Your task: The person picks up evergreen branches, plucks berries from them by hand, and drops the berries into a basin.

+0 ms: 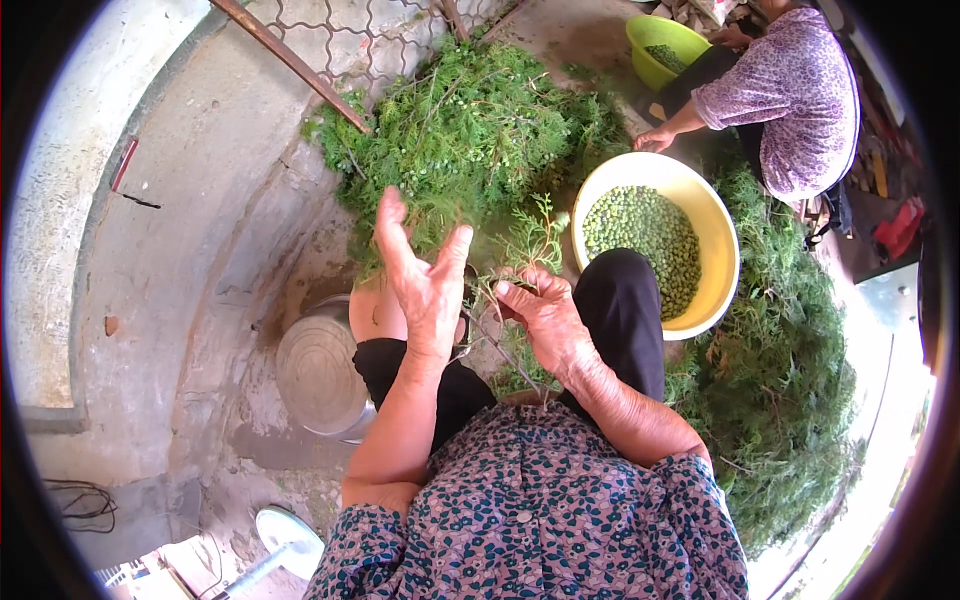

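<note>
My left hand (428,295) is raised over my lap, its thumb and a finger stretched apart and nothing seen in its grasp. Close to it, my right hand (548,322) pinches a leafy evergreen sprig (530,240) between thumb and fingers. The sprig's thin bare stem runs down toward my shirt, while its green tip points up and away. Beyond my hands lies a big heap of cut evergreen branches (460,130) dotted with small pale green cones. Beside my right knee stands a yellow basin (722,255) partly filled with loose green cones (640,235).
At the far right a person (790,100) in a patterned top sits by a yellow-green basin (640,35). More branches (770,400) lie along my right. Left of my legs stands a round metal container (322,372), with a concrete wall (190,220) behind it and a wooden pole (295,65) leaning above.
</note>
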`<action>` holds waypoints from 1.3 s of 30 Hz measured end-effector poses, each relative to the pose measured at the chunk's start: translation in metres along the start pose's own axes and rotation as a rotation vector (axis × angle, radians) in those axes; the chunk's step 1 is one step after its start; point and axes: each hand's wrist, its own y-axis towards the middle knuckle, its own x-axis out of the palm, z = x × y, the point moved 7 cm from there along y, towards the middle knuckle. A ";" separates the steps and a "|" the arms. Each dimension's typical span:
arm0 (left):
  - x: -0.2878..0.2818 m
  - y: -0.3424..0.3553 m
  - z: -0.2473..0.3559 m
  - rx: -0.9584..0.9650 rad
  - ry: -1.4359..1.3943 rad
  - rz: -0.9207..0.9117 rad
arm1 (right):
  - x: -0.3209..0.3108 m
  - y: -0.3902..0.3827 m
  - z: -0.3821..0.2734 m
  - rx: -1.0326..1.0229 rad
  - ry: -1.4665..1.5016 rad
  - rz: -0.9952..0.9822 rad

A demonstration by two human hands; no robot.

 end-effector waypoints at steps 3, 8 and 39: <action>-0.014 -0.001 0.030 0.153 0.171 0.080 | 0.006 -0.004 -0.003 -0.036 -0.131 0.015; 0.025 -0.013 0.029 0.257 0.323 -0.476 | 0.013 -0.011 -0.013 -0.236 -0.470 -0.038; 0.034 -0.025 -0.005 -0.718 -0.720 -0.379 | -0.087 -0.017 -0.126 -0.333 -0.635 0.442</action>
